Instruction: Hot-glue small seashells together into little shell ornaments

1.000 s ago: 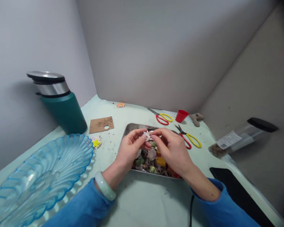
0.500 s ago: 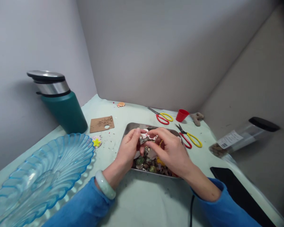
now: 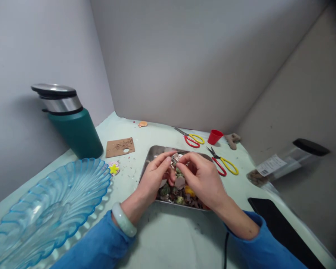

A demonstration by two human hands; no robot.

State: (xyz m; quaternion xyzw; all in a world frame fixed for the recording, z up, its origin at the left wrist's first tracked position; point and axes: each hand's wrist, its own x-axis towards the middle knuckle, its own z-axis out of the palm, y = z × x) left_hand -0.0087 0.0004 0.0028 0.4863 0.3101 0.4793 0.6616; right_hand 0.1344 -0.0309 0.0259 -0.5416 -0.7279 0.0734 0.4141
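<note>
Above a metal tray [image 3: 149, 160] my two hands meet at a small, crumpled-looking whitish-grey piece [image 3: 176, 160], whose kind I cannot make out. My left hand [image 3: 156, 174] pinches its left side between thumb and fingers, with a pale green bangle [image 3: 123, 219] on the wrist. From the right, the thumb and forefinger of my right hand [image 3: 204, 180] close on the same piece. Mixed bits fill the tray below: dark green lumps [image 3: 165, 190], a yellow piece [image 3: 189, 191] and a flat greyish piece [image 3: 179, 182]. My hands hide much of the tray.
A blue scalloped dish [image 3: 53, 209] and a teal bottle [image 3: 75, 130] stand left. Behind are a brown card [image 3: 120, 147], scissors [image 3: 192, 136], more scissors [image 3: 223, 162] and a red cup [image 3: 215, 137]. To the right are a clear tube [image 3: 285, 164] and a black slab [image 3: 282, 231].
The piece between my fingers has been turned or folded smaller; its white, red-marked face shows less. My fingertips have drawn closer together, and more of the tray's contents shows beneath them.
</note>
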